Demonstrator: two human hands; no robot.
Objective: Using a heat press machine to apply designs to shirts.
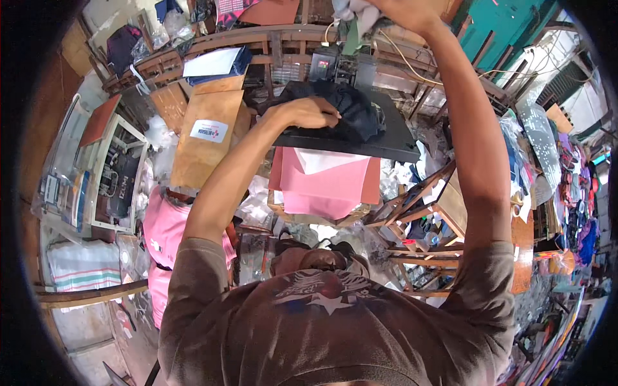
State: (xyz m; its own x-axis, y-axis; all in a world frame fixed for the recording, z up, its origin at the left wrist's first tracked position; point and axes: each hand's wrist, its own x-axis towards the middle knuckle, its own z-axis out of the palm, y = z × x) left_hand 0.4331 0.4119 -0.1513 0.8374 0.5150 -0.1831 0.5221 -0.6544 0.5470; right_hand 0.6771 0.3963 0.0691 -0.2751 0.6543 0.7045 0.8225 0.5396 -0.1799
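Observation:
A bunched black cloth (pixel 355 111) lies on a flat black board (pixel 400 144) in front of me. My left hand (pixel 306 112) rests against the cloth's near left side, fingers bent; whether they pinch it is unclear. At the top edge of the view is my right hand (pixel 408 14), raised and partly cut off, beside a grey and whitish cloth bundle (pixel 359 14). Its fingertips are out of sight, so its grip cannot be made out. Behind the board stands a control box (pixel 322 65) with a lit red display.
Pink sheets (pixel 323 186) lie on a cardboard box below the board. Left of it is a brown carton (pixel 207 144) bearing a label, near a stack of dark blue cloth with a white sheet (pixel 212 62). A wooden frame (pixel 410 193) stands at right. A yellowish cable (pixel 405 60) hangs behind.

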